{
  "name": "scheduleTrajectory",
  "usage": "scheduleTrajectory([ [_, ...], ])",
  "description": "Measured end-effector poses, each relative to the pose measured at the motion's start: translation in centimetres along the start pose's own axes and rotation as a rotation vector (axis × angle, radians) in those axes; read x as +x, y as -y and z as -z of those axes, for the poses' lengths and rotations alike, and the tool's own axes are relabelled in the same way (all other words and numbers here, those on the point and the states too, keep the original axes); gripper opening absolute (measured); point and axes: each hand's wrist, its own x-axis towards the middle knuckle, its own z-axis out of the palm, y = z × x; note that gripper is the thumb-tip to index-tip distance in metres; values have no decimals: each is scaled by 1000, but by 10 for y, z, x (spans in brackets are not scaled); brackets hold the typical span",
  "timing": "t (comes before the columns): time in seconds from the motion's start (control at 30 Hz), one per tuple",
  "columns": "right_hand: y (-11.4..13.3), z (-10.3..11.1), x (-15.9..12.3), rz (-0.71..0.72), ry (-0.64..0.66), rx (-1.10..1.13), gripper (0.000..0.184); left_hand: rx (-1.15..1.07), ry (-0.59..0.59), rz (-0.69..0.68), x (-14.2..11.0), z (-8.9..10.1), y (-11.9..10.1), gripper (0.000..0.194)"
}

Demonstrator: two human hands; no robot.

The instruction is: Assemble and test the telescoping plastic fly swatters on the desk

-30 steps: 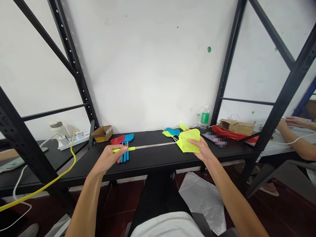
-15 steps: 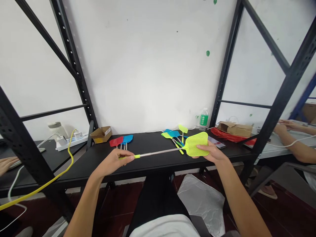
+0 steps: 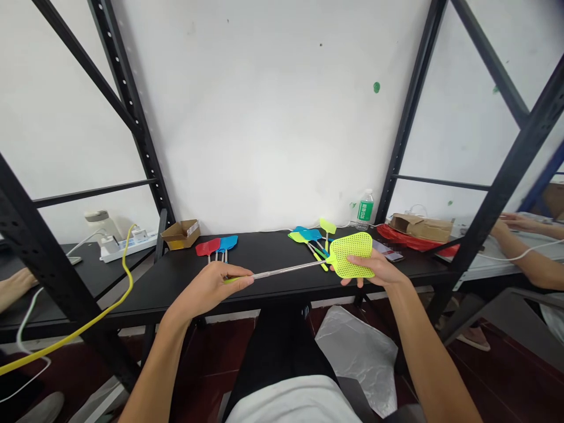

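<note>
A yellow-green fly swatter with a metal rod is held level above the black table's front edge. My left hand is closed around its handle, thumb and fingers pinching where the rod begins. My right hand grips the perforated head from the right, thumb on its face and some fingers showing below it. Behind the head lie several more swatters, including a blue swatter and a small upright yellow-green swatter. Beyond my left hand lie a red swatter and a blue swatter.
A small cardboard box stands at the table's left back. A water bottle, a phone and a torn carton on red plastic are at right. Black shelf posts flank the table. Other people's arms show at both sides.
My left hand has slid right along the swatter, now covering the handle's end at the rod. The right hand stays on the head, its lower fingers more spread.
</note>
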Motion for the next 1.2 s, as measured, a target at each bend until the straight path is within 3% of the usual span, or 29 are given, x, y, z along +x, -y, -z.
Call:
scheduleTrajectory([
  [0.27, -3, -11, 6, 23, -13, 23, 50, 57, -83, 24, -6, 4, -2, 38],
  [0.67, -5, -31, 15, 3, -13, 54, 51, 177, -117, 70, -10, 9, -8, 39],
  [1.0, -13, -79, 28, 4, 136, 105, 45, 223, -136, -24, 2, -18, -23, 34],
  [1.2, -13, -89, 28, 29, 159, 141, 44, 224, -120, -26, 3, -20, -23, 36],
])
